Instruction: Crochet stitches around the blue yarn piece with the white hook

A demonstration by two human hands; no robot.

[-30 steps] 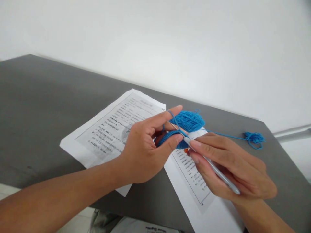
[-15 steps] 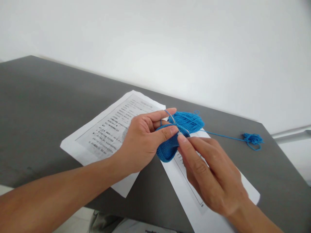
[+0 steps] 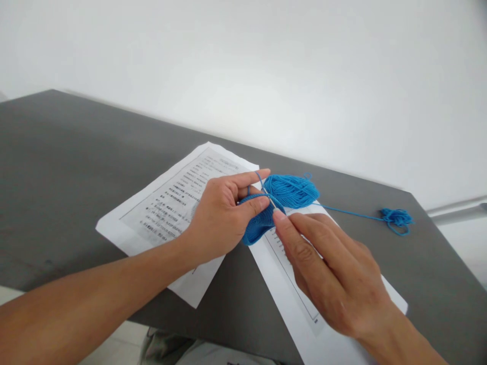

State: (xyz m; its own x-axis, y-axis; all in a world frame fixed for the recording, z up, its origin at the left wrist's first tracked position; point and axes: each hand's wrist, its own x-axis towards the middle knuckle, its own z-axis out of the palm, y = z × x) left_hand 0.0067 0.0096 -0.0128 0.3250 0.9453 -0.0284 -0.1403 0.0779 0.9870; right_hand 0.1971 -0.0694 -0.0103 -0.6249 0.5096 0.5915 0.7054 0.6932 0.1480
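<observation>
My left hand [image 3: 224,215] pinches a small blue crocheted piece [image 3: 257,227] between thumb and fingers, with a strand of blue yarn looped over the raised forefinger. My right hand [image 3: 327,268] is closed on a thin silver crochet hook [image 3: 271,201]; only its tip shows, poking into the top edge of the piece. Just behind the hands a ball of blue yarn [image 3: 292,190] lies on the paper. Its strand runs right to a small tangle of yarn [image 3: 397,219] on the table.
Two printed paper sheets lie on the dark grey table [image 3: 68,167]: one [image 3: 171,208] under my left hand, another [image 3: 304,309] under my right. The table's near edge runs below my forearms and its right corner is near the tangle. A white wall stands behind.
My right hand rolled over, back now upward, hiding the hook's handle. Both hands and the crocheted piece shifted slightly left, and the piece now hangs lower from my left fingers.
</observation>
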